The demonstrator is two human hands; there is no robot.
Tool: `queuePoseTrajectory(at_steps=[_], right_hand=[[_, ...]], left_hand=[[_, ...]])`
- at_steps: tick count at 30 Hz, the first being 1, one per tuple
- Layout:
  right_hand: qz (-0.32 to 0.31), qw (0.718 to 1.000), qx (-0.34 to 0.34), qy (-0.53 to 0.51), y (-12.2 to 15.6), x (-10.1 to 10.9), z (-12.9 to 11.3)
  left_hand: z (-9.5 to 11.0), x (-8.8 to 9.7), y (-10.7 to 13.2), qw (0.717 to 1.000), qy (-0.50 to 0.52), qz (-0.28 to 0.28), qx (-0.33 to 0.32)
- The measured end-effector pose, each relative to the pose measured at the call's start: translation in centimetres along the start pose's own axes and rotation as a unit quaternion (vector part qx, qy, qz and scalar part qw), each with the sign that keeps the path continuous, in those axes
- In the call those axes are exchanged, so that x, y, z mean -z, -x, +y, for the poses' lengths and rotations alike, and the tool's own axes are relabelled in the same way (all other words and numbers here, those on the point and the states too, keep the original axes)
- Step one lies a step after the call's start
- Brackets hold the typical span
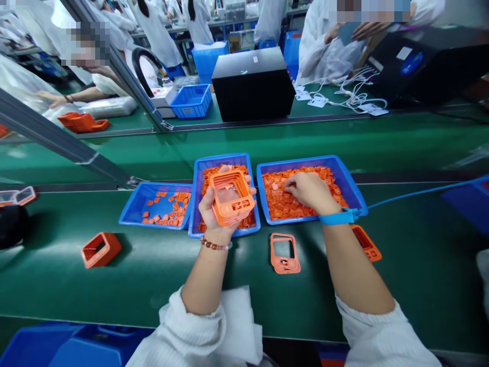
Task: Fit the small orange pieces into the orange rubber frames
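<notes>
Well, on the green tabletop, a blue tray sits under the right hand, which is drawn narrow among small orange pieces; whether it holds one is hidden. The left hand grips a stack of orange frames over the middle tray. A loosened grip could spill the stack among the pieces. A single orange frame lies just nearer the person than the right hand.

The plastic frame is orange, the tray blue, the belt green.
</notes>
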State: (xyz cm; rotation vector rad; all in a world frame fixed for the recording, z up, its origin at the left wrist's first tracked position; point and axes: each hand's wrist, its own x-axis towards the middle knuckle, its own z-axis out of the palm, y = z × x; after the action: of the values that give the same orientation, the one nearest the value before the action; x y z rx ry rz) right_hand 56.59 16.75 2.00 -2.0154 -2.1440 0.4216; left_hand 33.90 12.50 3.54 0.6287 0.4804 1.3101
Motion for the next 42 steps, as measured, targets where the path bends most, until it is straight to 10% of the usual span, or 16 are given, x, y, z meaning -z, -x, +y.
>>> queuePoseTrajectory(at_steps=[4,11,25,42], right_hand=[[0.044,0.991,0.052,-0.119,0.8,1.3,-1.2],[0.107,0.854,0.203,-0.466,4.6,3.0,-6.8],[0.270,0.856,0.416,-0.147,5.2,1.7,-7.9],[0.326,0.794,0.443,-0.258,5.4,-0.6,-9.8]], left_hand=[[0.1,0.1,0.0,1.000,0.031,0.000,0.003],[-0.2,0.1,0.0,1.000,0.019,0.014,-0.013],[-0.1,-0.7,0.3,0.999,0.042,0.020,-0.011],[0.9,-1.9,1.1,0.998,0.033,0.052,0.027]])
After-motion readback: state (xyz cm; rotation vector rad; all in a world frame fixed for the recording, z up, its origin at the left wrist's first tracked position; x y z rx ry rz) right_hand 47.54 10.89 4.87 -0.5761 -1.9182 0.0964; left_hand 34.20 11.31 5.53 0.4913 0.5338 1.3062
